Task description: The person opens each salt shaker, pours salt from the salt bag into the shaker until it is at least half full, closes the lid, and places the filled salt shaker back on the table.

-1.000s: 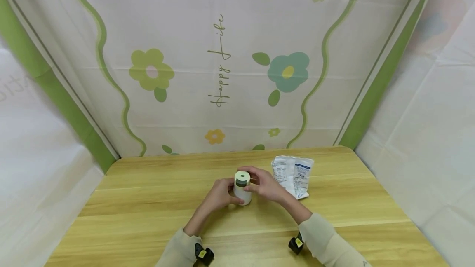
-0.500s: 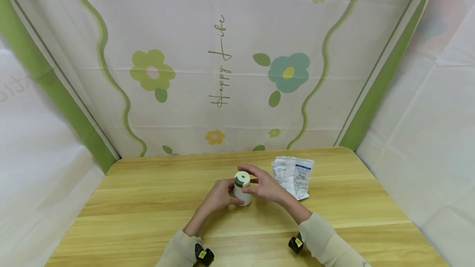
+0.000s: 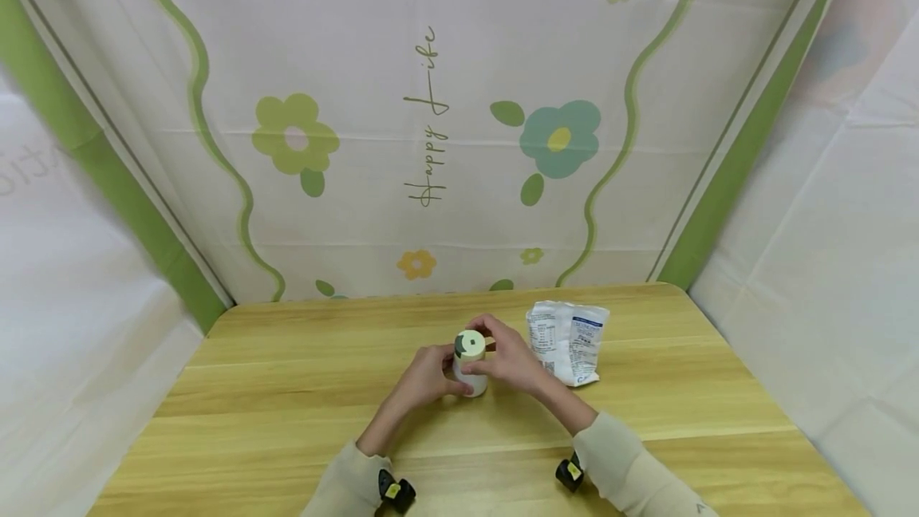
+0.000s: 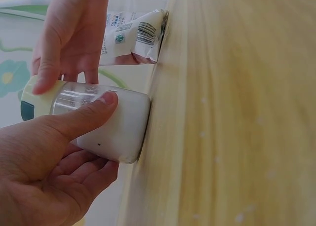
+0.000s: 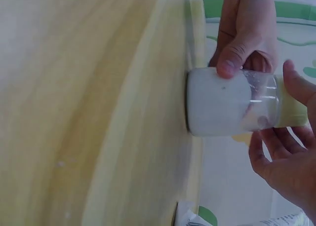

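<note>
A clear seasoning jar [image 4: 126, 122] filled most of the way with something white stands upright on the wooden table. Its pale yellow-green lid [image 3: 472, 340] has a dark green flap [image 4: 27, 110], now at the left side. My left hand [image 3: 424, 377] grips the jar's body, thumb along the near side and fingers behind. My right hand [image 3: 513, 357] holds the lid between thumb and fingers. In the right wrist view the lid [image 5: 291, 107] is partly hidden by that hand.
A white printed packet [image 3: 567, 341] lies on the table [image 3: 287, 405] just right of my right hand. Small white specks [image 4: 239, 217] dot the wood. A flower-patterned curtain [image 3: 345, 206] hangs behind the far edge, with white cloth at both sides.
The lid has turned clockwise seen from above: its dark green flap went from the front to the left. My right hand has shifted slightly with it; the left hand stays put.
</note>
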Motion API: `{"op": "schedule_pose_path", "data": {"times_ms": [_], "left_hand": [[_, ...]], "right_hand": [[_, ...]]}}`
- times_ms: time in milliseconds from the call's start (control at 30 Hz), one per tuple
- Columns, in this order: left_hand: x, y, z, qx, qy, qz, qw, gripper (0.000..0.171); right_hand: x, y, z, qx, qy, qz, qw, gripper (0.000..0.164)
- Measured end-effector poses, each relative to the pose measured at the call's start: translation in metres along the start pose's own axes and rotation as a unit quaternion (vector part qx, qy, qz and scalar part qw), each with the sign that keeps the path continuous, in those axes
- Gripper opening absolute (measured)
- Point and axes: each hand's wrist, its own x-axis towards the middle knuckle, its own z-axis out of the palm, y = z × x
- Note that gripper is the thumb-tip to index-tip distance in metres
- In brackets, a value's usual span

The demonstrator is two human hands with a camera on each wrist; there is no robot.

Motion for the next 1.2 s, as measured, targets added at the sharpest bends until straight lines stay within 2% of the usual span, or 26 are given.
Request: {"op": "schedule_pose_path", "data": {"times_ms": [133,267,367,533,600,667,800,867,933,1200], "left_hand": [[0.0,0.001,0.0,0.009,0.0,0.003,1.0,0.05],[0.0,0.001,0.001,0.014,-0.001,0.001,0.9999,0.052],[-0.001,0.0,0.001,0.013,-0.001,0.0,0.9999,0.053],[-0.001,0.0,0.001,0.006,0.001,-0.001,1.0,0.05],[-0.001,-0.001,0.001,0.005,0.002,0.0,1.0,0.049],[-0.001,-0.001,0.001,0.005,0.002,-0.001,1.0,0.048],[0.0,-0.001,0.001,0.008,0.0,0.001,1.0,0.05],[-0.001,-0.001,0.001,0.01,-0.001,0.0,0.9999,0.051],[-0.001,-0.001,0.002,0.011,-0.002,-0.001,0.9999,0.051],[0.0,-0.001,0.001,0.005,0.001,-0.002,1.0,0.051]], "right_hand": [[0.001,-0.001,-0.009,0.035,-0.057,-0.009,0.998,0.065],[0.002,0.0,-0.015,0.08,-0.098,-0.004,0.992,0.057],[0.001,0.0,-0.014,0.084,-0.083,-0.001,0.993,0.052],[0.0,-0.001,-0.005,0.055,-0.009,0.014,0.998,0.05],[0.0,-0.002,-0.002,0.042,0.005,0.02,0.999,0.052],[-0.001,-0.003,-0.003,0.038,-0.002,0.018,0.999,0.056],[0.0,-0.003,-0.009,0.066,-0.062,-0.001,0.996,0.062],[0.001,-0.001,-0.012,0.08,-0.089,-0.007,0.993,0.062],[0.001,0.002,-0.013,0.079,-0.094,-0.004,0.992,0.059],[0.0,0.001,-0.001,0.046,0.003,0.027,0.999,0.051]]}}
